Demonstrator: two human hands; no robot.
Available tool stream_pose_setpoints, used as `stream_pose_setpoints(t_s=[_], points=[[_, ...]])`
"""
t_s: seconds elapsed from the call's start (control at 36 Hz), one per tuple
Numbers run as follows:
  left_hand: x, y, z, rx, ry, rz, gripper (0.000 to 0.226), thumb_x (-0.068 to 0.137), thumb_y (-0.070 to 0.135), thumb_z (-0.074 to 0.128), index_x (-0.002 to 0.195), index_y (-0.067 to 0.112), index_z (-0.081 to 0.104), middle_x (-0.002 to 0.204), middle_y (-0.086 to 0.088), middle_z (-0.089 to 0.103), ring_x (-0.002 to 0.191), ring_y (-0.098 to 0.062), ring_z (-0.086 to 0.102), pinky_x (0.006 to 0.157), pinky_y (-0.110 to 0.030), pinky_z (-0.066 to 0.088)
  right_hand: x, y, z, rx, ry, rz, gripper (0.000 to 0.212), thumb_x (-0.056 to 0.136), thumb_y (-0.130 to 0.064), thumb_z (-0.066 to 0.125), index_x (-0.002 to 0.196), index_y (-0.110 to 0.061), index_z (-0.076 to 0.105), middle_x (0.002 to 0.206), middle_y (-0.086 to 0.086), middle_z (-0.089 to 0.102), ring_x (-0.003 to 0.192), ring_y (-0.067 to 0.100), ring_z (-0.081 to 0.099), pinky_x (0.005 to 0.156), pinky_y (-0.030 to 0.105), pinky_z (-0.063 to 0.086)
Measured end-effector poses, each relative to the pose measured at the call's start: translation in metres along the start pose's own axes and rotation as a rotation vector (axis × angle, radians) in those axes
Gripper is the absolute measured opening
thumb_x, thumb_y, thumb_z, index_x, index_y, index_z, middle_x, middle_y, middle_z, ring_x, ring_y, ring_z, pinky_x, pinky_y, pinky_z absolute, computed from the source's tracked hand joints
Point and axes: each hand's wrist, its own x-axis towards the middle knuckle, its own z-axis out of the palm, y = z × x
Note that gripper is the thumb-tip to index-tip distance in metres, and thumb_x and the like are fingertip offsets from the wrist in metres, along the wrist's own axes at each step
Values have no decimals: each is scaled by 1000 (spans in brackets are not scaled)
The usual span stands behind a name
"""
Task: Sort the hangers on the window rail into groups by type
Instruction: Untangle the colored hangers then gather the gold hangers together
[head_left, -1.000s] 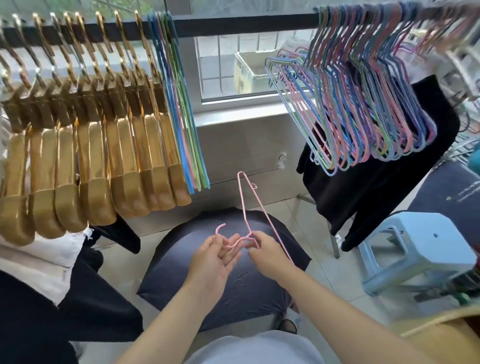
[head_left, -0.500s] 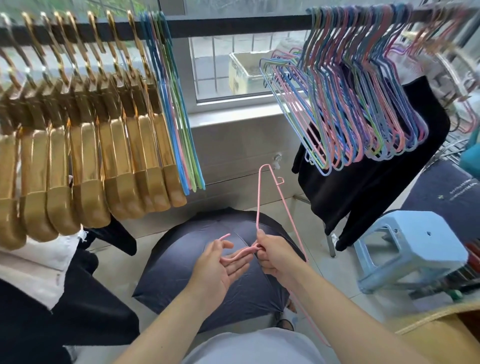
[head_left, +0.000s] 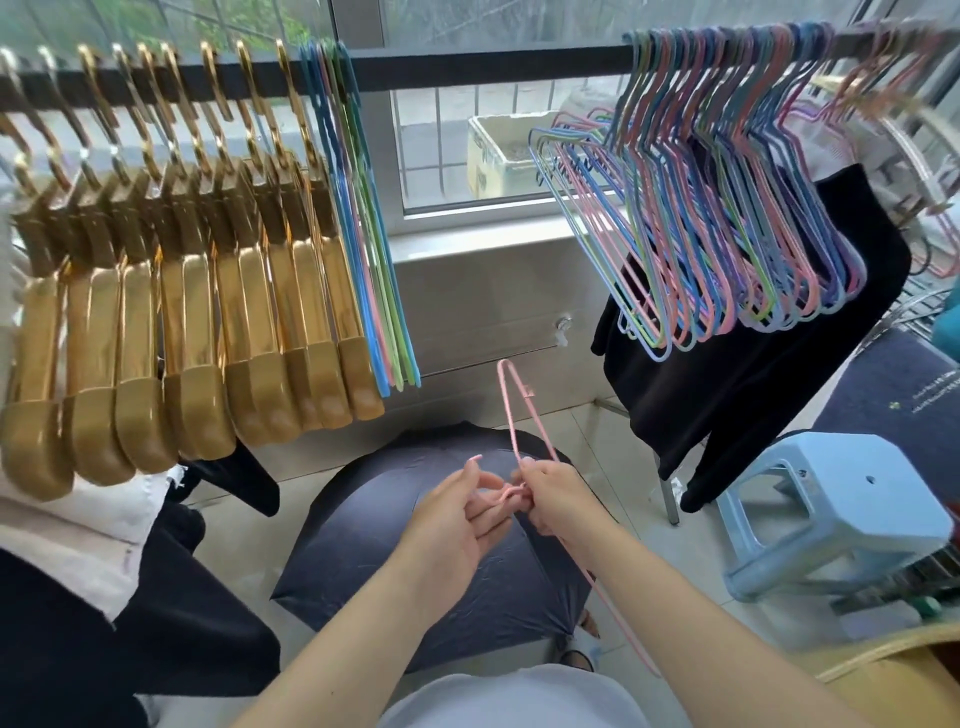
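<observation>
Head view: pink wire hanger (head_left: 511, 410) held low at centre, off the window rail (head_left: 467, 70), pinched at its neck by right hand (head_left: 553, 501), fingers (head_left: 530, 488) clamped on the wire. Hook resting across left hand (head_left: 457, 512), fingers there loosely curled around it, not squeezing. Gold hangers (head_left: 171, 312) massed at nine o'clock, a few thin coloured ones (head_left: 382, 291) just beside them; big coloured wire bunch (head_left: 727, 208) at two o'clock. Dark umbrella (head_left: 415, 545) open underneath.

Likely slips: hook snagging on neighbours when lifted into the crowded bunch; thin wire twisting out of a light pinch, dropping onto the umbrella.
</observation>
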Motion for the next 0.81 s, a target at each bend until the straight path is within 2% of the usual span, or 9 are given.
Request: stream_pose_setpoints(t_s=[0.08,0.14,0.25,0.33,0.47,0.56,0.61,0.69,0.81], points=[[-4,10,21,28,-45,44,26,109,24,49,109,2,64,108,-20,76,100,-27,75,79,-30,63,-8,-14,-5,-15,27,-136,27,98,-23,46,117,-25,65,97,1,72,73,15,67,63,32,56],[-5,21,33,78,-84,98,22,109,18,49,103,4,65,98,-14,77,87,-17,76,70,-24,62,-18,-23,-9,-4,15,-244,33,88,-33,50,115,-33,69,99,-4,74,86,13,70,75,38,61],[-12,49,54,268,-186,227,21,109,12,46,113,11,66,117,-16,74,98,-10,74,92,-27,59,-29,-45,-23,-140,190,-426,24,93,-10,54,80,-24,68,67,-9,66,60,5,56,60,25,44],[-27,79,75,371,-245,328,17,105,7,53,112,17,64,119,-12,73,104,-18,69,97,-32,55,-33,-83,-41,-272,332,-552,21,100,-12,54,82,-18,64,67,-11,61,64,5,56,58,12,39],[-56,150,94,567,-270,664,21,97,18,67,117,25,67,112,8,72,104,-18,68,93,-31,53,-27,-162,-75,-348,395,-643,21,104,-17,56,89,-10,69,78,3,70,65,19,70,63,33,58],[-64,205,90,796,-137,931,25,102,20,61,125,29,64,122,11,68,111,-7,63,88,-22,49,-22,-204,-96,-416,488,-659,19,105,-19,55,92,-14,67,79,2,71,56,9,70,50,19,52],[-59,243,82,946,23,1094,29,104,20,58,132,24,60,127,6,65,115,-8,62,94,-25,50,-13,-225,-110,-473,562,-649,24,105,-21,54,85,-14,66,79,6,72,55,17,71,54,30,56],[-42,295,62,1083,304,1233,35,107,26,51,142,23,53,136,-8,63,95,-19,66,80,-33,56,-6,-250,-124,-522,650,-632,29,98,-23,54,76,-9,66,76,12,72,68,32,71,67,44,58],[-26,347,28,1322,587,1190,44,110,43,35,149,25,45,152,-13,52,125,-37,60,108,-52,47,-2,-277,-126,-529,617,-643,30,103,-23,52,85,-6,69,80,11,71,77,30,70,64,36,51]])
